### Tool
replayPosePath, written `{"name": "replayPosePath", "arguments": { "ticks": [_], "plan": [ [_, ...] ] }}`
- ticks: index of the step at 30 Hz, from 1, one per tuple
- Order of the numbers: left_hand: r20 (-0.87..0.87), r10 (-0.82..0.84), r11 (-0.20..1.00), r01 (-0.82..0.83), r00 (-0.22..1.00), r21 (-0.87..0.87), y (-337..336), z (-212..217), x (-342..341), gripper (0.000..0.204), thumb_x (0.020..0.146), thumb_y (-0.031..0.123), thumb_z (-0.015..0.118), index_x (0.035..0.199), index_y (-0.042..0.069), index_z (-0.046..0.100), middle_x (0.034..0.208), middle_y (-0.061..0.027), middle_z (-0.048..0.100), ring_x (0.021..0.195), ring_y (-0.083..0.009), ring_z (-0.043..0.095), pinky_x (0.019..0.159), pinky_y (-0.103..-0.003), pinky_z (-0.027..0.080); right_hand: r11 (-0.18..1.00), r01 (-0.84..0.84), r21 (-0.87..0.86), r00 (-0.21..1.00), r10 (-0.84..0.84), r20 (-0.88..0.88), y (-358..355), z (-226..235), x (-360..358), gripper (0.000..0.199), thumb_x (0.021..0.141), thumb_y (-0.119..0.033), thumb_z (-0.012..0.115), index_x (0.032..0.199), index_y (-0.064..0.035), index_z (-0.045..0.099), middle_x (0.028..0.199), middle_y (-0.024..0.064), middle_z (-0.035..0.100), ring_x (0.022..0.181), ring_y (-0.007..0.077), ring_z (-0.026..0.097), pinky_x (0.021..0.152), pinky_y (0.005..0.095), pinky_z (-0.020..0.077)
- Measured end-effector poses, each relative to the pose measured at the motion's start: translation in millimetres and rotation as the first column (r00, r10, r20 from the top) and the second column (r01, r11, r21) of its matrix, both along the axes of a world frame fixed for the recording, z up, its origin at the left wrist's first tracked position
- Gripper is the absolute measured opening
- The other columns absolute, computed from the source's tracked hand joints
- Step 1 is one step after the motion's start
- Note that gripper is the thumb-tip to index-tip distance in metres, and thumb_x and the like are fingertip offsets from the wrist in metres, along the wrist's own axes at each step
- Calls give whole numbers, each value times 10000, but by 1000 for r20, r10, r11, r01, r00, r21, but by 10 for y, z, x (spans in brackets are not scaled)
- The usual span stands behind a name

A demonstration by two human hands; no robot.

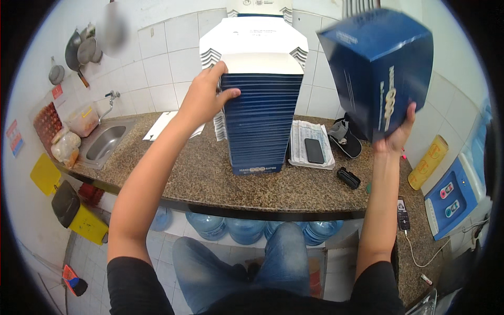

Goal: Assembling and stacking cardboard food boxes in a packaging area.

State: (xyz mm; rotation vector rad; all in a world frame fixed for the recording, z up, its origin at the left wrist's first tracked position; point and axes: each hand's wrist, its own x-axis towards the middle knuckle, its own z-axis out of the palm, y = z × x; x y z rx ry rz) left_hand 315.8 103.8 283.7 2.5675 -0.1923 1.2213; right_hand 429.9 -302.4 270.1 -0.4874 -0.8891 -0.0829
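A tall stack of flattened dark blue cartons stands on the speckled granite counter; its white top flaps fan open. My left hand rests on the stack's upper left edge, fingers curled over the top carton. My right hand holds up an assembled dark blue box from below, raised at the upper right and tilted.
A black phone lies on folded papers right of the stack, beside a black cap and a small black case. A steel sink with a tap is at left. Water jugs stand under the counter. A blue dispenser is at right.
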Motion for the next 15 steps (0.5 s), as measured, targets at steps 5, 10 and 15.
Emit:
{"name": "replayPosePath", "arguments": {
  "ticks": [5,10,15],
  "plan": [
    [168,72,987,-94,983,129,-373,59,-612,501,893,311,830,1208,46,544,1267,-213,617,910,-265,717,809,-373,625,991,-117,-58,976,126,179,648,701,192,699,947,-526,698,1454,-73,537,1436,151,617,1289,314,627,1138,480,491],
    [113,-104,992,95,988,80,-248,113,-620,600,861,359,851,1292,63,556,1301,-187,614,866,-226,705,701,-353,606,981,-90,-173,969,126,212,1336,1088,781,691,938,-538,708,1421,-65,568,1370,143,664,1238,301,661,1099,465,518],
    [134,-193,981,189,972,41,4,252,-581,577,789,432,885,1158,61,642,1274,-103,667,937,-206,658,626,-292,563,972,-69,-223,979,109,170,1665,976,762,715,939,-498,726,1445,-34,525,1396,167,635,1269,303,637,1113,457,506]
  ]
}}
